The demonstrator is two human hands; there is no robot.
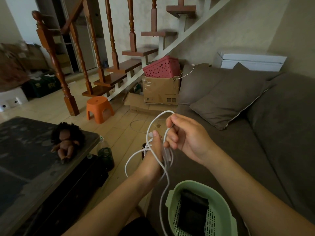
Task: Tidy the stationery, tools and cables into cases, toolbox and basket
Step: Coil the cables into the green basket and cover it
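A: Nearest of all, a green basket (227,217) is seen on the brown sofa (255,150), between the two forearms. A flat dark item (192,212) is lying inside it.

B: And a white cable (150,127) is strung just past its left rim, trailing down out of view at the bottom edge.

A: Higher up, that cable is wound in several loops round the left hand (156,150). The fingers are held straight, pointing away, with a white plug at the fingertip. Whether the plug is pinched cannot be told.

B: The right hand (185,137) is another matter: its grip is closed on the cable, a strand pinched between thumb and forefinger, the other fingers curled in. One wide loop is held arched up between the two hands.

A: To the left, a dark table (25,150) is seen, a doll (66,142) lying on its corner. A dark bottle (105,154) is stood on the floor just beside it.

B: Further out, a brown cushion (230,99) is propped on the sofa, and an orange stool (98,109) is set on the floor by the stair post.

A: Farthest back, a pink basket (162,67) is perched on a cardboard box (160,91) under the wooden staircase (136,53).
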